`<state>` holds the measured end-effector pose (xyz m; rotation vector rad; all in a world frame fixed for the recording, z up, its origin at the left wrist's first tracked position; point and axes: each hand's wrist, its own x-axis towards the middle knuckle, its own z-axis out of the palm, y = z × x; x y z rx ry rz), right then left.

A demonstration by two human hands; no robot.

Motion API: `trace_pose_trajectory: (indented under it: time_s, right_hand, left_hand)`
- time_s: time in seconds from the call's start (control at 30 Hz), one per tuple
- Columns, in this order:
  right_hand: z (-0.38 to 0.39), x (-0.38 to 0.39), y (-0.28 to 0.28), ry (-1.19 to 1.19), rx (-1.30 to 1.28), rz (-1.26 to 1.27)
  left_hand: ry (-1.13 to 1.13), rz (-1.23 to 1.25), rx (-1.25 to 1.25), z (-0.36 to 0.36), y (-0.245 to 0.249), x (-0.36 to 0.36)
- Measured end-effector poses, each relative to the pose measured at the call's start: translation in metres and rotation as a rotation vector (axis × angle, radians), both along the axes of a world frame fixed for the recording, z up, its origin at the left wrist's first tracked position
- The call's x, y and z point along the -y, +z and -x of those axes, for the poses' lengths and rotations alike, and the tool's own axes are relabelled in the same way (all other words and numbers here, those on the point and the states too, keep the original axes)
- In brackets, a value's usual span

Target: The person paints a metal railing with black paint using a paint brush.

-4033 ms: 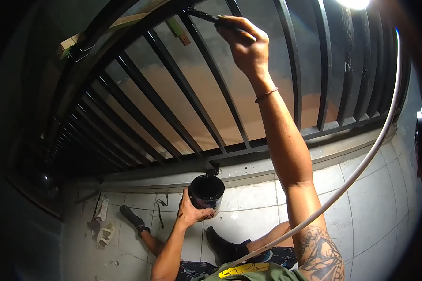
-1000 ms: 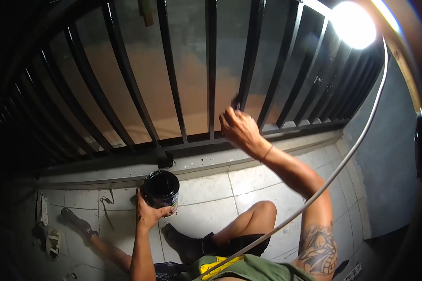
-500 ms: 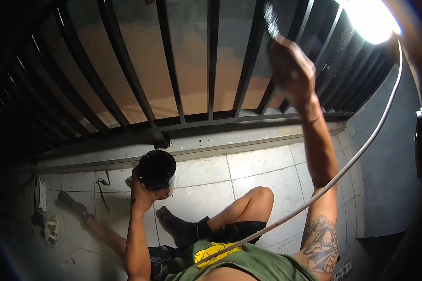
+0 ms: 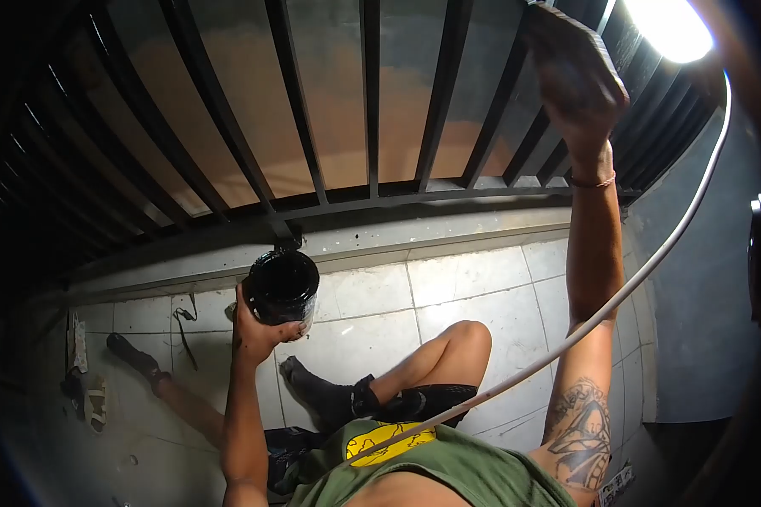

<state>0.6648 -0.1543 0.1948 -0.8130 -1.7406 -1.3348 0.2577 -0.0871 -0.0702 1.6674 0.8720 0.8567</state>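
My left hand point(image 4: 260, 331) is wrapped round a can point(image 4: 309, 313), holding it upright above the tiles. The can is black inside and holds dark, glossy paint, with black smears on its outside. Up at the top right, my right hand point(image 4: 579, 84) is closed and slightly blurred in front of the railing's black bars point(image 4: 448, 80). A paintbrush showed in its grip a moment earlier; now the brush is almost wholly hidden at the top edge of the view. Dark stains mark the fingers of my left hand.
A bright lamp point(image 4: 670, 29) shines at top right, its pale cable point(image 4: 651, 275) running across my right arm to my shirt. A low ledge point(image 4: 448, 228) runs under the bars. At the left lie a strap point(image 4: 183, 334) and a sandal point(image 4: 96, 406). My legs rest on the tiles point(image 4: 368, 359).
My right hand has moved right and up along the bars, taking the paintbrush nearly out of sight. My left hand and the can have hardly moved; the view has shifted slightly.
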Motion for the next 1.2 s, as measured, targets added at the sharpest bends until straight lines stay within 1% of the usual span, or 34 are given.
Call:
trace_pose_trajectory:
  time_s: [0.03,0.07,0.1,0.13,0.2,0.23,0.27,0.3,0.33,0.4,0.47,0.53,0.57,0.6,0.67,0.73,0.83,0.87,0.9,0.93,1.0,1.03,1.07,1.1,1.13,1.17,1.2]
  right_hand:
    - [-0.001,0.001,-0.001,0.0,0.002,0.0]
    - [-0.003,0.002,-0.006,-0.092,0.081,0.01]
    - [-0.004,0.001,-0.013,-0.185,0.156,0.022]
    - [-0.006,-0.004,-0.031,-0.156,0.151,0.096]
    - [-0.009,-0.015,-0.086,-0.109,0.103,0.255]
    - [-0.005,-0.015,-0.118,-0.118,0.019,0.329]
    - [-0.005,-0.015,-0.145,-0.141,0.012,0.407]
    - [0.0,-0.007,-0.162,-0.137,-0.082,0.571]
    - [0.003,0.002,-0.174,-0.12,-0.154,0.794]
    - [0.01,0.019,-0.184,-0.131,-0.297,1.06]
    - [0.027,0.03,-0.185,0.108,-0.606,0.917]
    - [0.045,0.043,-0.184,0.319,-0.719,0.895]
    - [0.055,0.048,-0.184,0.385,-0.789,0.928]
    - [0.065,0.053,-0.186,0.45,-0.861,0.958]
    - [0.08,0.058,-0.194,0.491,-0.852,0.982]
    - [0.09,0.057,-0.201,0.671,-0.899,1.077]
    - [0.1,0.057,-0.203,0.61,-0.881,1.324]
    - [0.105,0.055,-0.203,0.57,-0.853,1.392]
    - [0.112,0.054,-0.2,0.585,-0.838,1.413]
    - [0.109,0.05,-0.193,0.523,-0.652,1.443]
    - [0.096,0.051,-0.193,0.523,-0.736,1.378]
    - [0.087,0.053,-0.186,0.532,-0.806,1.311]
    - [0.082,0.058,-0.182,0.425,-0.896,1.192]
    - [0.075,0.057,-0.181,0.349,-0.821,1.009]
    - [0.069,0.059,-0.178,0.27,-0.826,0.957]
    - [0.069,0.064,-0.174,0.26,-0.993,0.946]
    - [0.058,0.058,-0.18,0.276,-1.094,0.856]
  left_hand:
    - [-0.001,-0.025,-0.002,-0.002,0.003,0.001]
    - [-0.002,-0.024,-0.003,-0.004,0.004,0.002]
    - [0.031,-0.097,-0.102,-0.004,0.005,0.002]
    - [0.063,-0.17,-0.201,-0.003,0.005,0.002]
    - [0.047,-0.163,-0.171,-0.002,-0.003,0.001]
    - [0.035,-0.157,-0.139,-0.001,-0.006,0.001]
    - [0.035,-0.148,-0.144,-0.004,-0.004,-0.001]
    - [0.021,-0.135,-0.111,-0.006,-0.005,-0.002]
    - [0.007,-0.122,-0.082,-0.007,-0.004,-0.002]
    - [0.005,-0.081,-0.053,-0.011,-0.005,-0.003]
    - [0.006,-0.027,-0.029,-0.019,-0.009,0.0]
    - [-0.031,-0.049,-0.069,-0.028,-0.016,0.009]
    - [-0.015,-0.075,-0.16,-0.033,-0.016,0.015]
    - [-0.029,-0.048,-0.17,-0.04,-0.021,0.019]
    - [-0.013,-0.213,-0.233,-0.047,-0.041,0.026]
    - [-0.035,-0.166,-0.224,-0.05,-0.046,0.031]
    - [-0.059,-0.196,-0.126,-0.053,-0.054,0.038]
    - [-0.057,-0.192,-0.128,-0.054,-0.054,0.039]
    - [-0.059,-0.264,-0.169,-0.055,-0.051,0.04]
    - [-0.061,-0.336,-0.212,-0.056,-0.048,0.043]
    - [-0.079,-0.368,-0.244,-0.054,-0.041,0.045]
    - [-0.081,-0.326,-0.25,-0.053,-0.039,0.046]
    - [-0.081,-0.282,-0.252,-0.052,-0.04,0.047]
    - [-0.074,-0.318,-0.241,-0.049,-0.043,0.045]
    - [-0.072,-0.303,-0.217,-0.046,-0.047,0.044]
    - [-0.06,-0.278,-0.216,-0.041,-0.051,0.044]
    - [-0.046,-0.245,-0.219,-0.04,-0.052,0.043]
